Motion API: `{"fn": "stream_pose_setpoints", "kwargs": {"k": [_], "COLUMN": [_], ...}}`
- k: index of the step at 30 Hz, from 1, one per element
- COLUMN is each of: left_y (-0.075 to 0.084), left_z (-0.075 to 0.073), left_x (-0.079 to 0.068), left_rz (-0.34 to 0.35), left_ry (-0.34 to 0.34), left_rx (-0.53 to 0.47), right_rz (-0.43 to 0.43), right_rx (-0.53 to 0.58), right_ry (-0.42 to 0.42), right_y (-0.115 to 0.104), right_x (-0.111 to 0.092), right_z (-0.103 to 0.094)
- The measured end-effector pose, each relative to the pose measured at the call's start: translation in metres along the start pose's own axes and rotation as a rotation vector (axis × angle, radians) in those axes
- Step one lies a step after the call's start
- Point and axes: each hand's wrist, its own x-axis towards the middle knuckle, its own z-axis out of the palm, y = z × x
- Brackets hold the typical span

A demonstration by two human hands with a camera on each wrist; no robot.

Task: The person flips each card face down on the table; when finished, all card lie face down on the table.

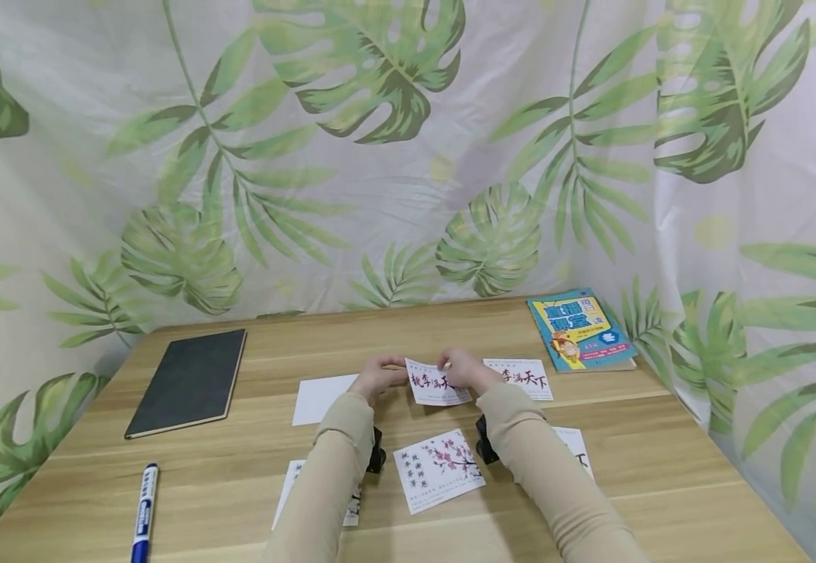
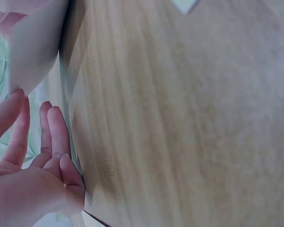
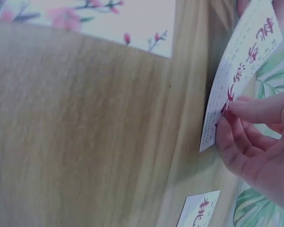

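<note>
A white greeting card with red brush characters (image 1: 427,385) is raised off the table, tilted toward me. My right hand (image 1: 471,371) pinches it between thumb (image 3: 258,109) and curled fingers near its right end. At the card's left edge is my left hand (image 1: 377,377). In the left wrist view, its fingers (image 2: 59,130) are fairly straight and spread, the fingertips right at the card's corner (image 2: 35,61). A similar card (image 1: 530,379) lies just right of my right hand, partly behind it. Between my forearms lies a blossom card (image 1: 439,471).
Left of my left hand lies a blank white card (image 1: 319,397). More cards (image 1: 291,486) (image 1: 575,450) are partly under my forearms. A black notebook (image 1: 189,381) and a blue marker (image 1: 144,512) lie left, a blue book (image 1: 580,330) back right. A leaf-patterned curtain (image 1: 393,195) hangs behind the table.
</note>
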Motion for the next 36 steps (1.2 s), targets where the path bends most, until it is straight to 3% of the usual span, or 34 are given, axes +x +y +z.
{"fn": "stream_pose_setpoints", "kwargs": {"k": [3,6,8,10,11,16,19,24,26,30,36], "left_y": [-0.012,-0.044,-0.044,-0.044,-0.04,0.038,0.084,0.093,0.088,0.089,0.094], "left_z": [-0.002,-0.009,-0.009,-0.008,-0.008,0.014,0.028,0.029,0.028,0.026,0.026], "left_x": [0.012,0.04,0.042,0.042,0.038,-0.027,-0.066,-0.077,-0.073,-0.073,-0.074], "left_rz": [0.005,0.039,0.009,0.037,0.077,0.034,-0.046,-0.082,-0.098,-0.097,-0.121], "left_ry": [-0.008,-0.042,-0.033,-0.054,-0.08,-0.063,-0.038,-0.08,-0.094,-0.14,-0.156], "left_rx": [-0.012,-0.017,-0.001,-0.013,-0.029,0.031,0.1,0.125,0.13,0.125,0.132], "right_rz": [0.051,0.097,0.147,0.171,0.176,0.171,0.181,0.165,0.14,0.088,0.05], "right_rx": [0.117,0.235,0.304,0.314,0.311,0.31,0.34,0.385,0.392,0.382,0.367], "right_ry": [-0.041,-0.098,-0.133,-0.164,-0.175,-0.224,-0.24,-0.229,-0.206,-0.163,-0.118], "right_y": [-0.033,-0.048,-0.055,-0.056,-0.056,-0.054,-0.053,-0.055,-0.058,-0.065,-0.071], "right_x": [-0.031,-0.045,-0.05,-0.049,-0.049,-0.046,-0.047,-0.049,-0.049,-0.049,-0.048], "right_z": [-0.016,-0.024,-0.029,-0.031,-0.033,-0.039,-0.042,-0.045,-0.046,-0.048,-0.051]}}
